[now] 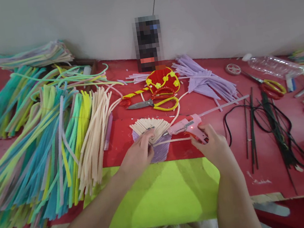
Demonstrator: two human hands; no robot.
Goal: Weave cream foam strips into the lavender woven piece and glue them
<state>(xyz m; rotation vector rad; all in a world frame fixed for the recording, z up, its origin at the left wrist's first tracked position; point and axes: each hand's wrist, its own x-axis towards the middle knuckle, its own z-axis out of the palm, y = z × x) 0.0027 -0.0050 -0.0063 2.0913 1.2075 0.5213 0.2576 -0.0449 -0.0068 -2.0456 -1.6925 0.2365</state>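
Note:
My right hand (211, 141) is wrapped round the handle of a pink hot glue gun (186, 125). A small red light glows on its body and a clear glue stick (225, 104) sticks out of its back. The nozzle points left, at a fan-shaped piece of pipe cleaners (156, 124), cream on top of lilac. My left hand (139, 151) pinches this piece near its middle, fingers closed, fingertips close to the nozzle. One cream pipe cleaner (172, 140) runs from the piece toward my right hand. Whether the nozzle touches the piece, I cannot tell.
Bundled pipe cleaners (48, 143) cover the left side. Behind the work lie yellow-handled scissors (156, 104), a red and yellow fan ornament (162, 80) and lilac pipe cleaners (206, 80). Dark stems (274, 127) and a black cord (227, 126) lie right. A green sheet (160, 196) lies in front.

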